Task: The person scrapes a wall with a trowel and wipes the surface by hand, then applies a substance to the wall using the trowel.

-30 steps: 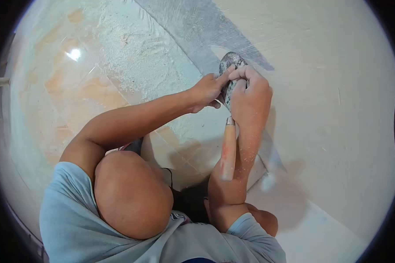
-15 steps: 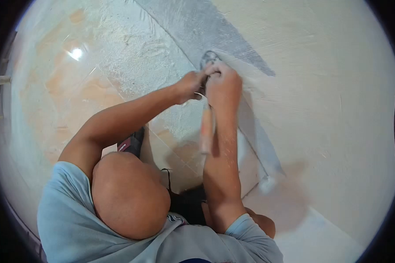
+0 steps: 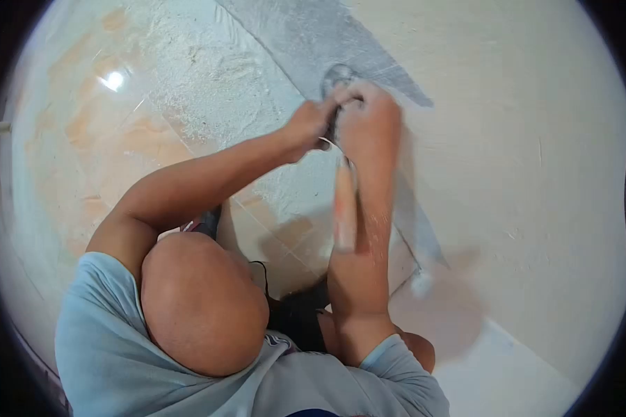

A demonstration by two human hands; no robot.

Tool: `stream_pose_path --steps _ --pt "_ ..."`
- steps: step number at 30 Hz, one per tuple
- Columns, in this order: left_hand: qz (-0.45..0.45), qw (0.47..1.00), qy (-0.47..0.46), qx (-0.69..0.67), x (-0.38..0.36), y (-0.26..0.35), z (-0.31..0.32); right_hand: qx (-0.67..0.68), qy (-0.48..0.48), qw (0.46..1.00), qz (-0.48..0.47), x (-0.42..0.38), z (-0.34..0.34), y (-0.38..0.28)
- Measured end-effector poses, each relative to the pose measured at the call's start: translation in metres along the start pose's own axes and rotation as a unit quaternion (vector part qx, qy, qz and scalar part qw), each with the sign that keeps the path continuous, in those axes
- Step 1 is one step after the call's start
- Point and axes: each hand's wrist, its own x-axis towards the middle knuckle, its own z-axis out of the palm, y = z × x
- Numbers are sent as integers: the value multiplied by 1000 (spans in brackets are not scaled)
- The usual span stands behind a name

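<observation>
Over the pale, powder-strewn floor (image 3: 494, 174), near its grey band's (image 3: 292, 35) edge, a wooden-handled trowel (image 3: 345, 208) with a dark, rounded blade (image 3: 339, 74) is gripped by the left hand (image 3: 306, 130). The right hand's (image 3: 374, 121) fingers are curled there, their grip unclear; fingertips are best kept off the rim.

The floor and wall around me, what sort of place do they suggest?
Probably a room being plastered or finished: white powder over the tiles, and a grey patch on the pale wall.
</observation>
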Motion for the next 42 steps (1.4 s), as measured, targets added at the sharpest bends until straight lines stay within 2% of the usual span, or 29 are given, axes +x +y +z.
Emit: stream_pose_path --steps 2,5,7,9,14,18,22,25,26,27,29,30,33,35,36,38,42 --pt "-8 1000 15 2 5 0 -9 -17 -28 999 0 5 8 1" --pt "-16 1000 -14 0 -13 11 4 25 5 1000 -6 -6 -8 1" --pt "-19 998 -60 6 -21 15 16 10 1 1000 -2 -15 -25 -8" --pt "-26 998 -61 -1 -30 17 29 0 28 1000 5 -21 -38 -13" --pt "-20 996 -89 -1 -18 7 24 -43 5 999 20 -16 -34 -12" --pt "-10 1000 -22 -14 -2 1 0 -81 -42 996 22 6 9 -4" --pt "-26 999 -31 -29 1 -2 -2 -64 -30 997 11 2 6 -4" --pt "5 996 -88 -12 -6 1 13 -40 2 999 -13 -10 -21 -16" --pt "11 995 -102 -13 -10 1 19 -38 -12 998 53 -15 -33 -28" --pt "18 993 -117 -13 -14 4 24 -40 -15 998 52 -16 -35 -29" --pt "20 993 -114 -36 -18 6 29 -48 -2 998 30 -16 -38 -28" --pt "17 993 -108 -39 -14 2 27 -39 -1 998 53 -16 -35 -32" --pt "19 997 -69 -36 2 -6 8 -102 0 995 5 -1 -3 -16" --pt "1 998 -50 -38 16 -8 -13 -89 -47 995 23 13 19 -14" --pt "2 998 -50 -37 15 -10 -15 -74 -37 996 -16 14 24 -11" --pt "-22 999 -29 0 16 -9 -22 -49 -31 998 -8 11 21 -6" --pt "-3 996 -86 -11 -3 1 7 -7 -3 1000 23 -8 -12 -17"
